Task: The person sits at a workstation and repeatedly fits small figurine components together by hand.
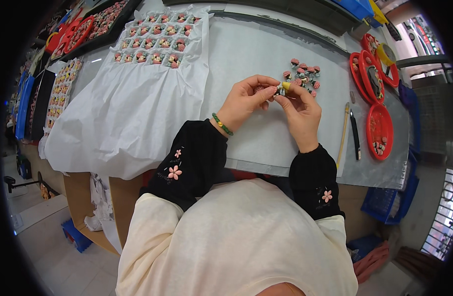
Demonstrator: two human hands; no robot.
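Observation:
My left hand (pixel 241 101), with a green bead bracelet at its wrist, and my right hand (pixel 305 116) meet over the white work surface (pixel 256 133). Between their fingertips is a small pink-and-dark figurine (pixel 276 92), partly hidden by the fingers. Both hands are closed in a pinch on it. A yellow finger cot (pixel 285 86) covers one fingertip of the right hand. Just beyond the right hand lies a cluster of similar pink-topped figurines (pixel 299 74). What else the left palm may hold is hidden.
At the far left, a compartment tray of figurines stands on white paper (pixel 123 118). A yellow stick (pixel 343 135) and a black pen-like tool (pixel 355 135) lie right of my hands. Red dishes (pixel 390 126) line the right side. Another filled tray (pixel 63 91) sits far left.

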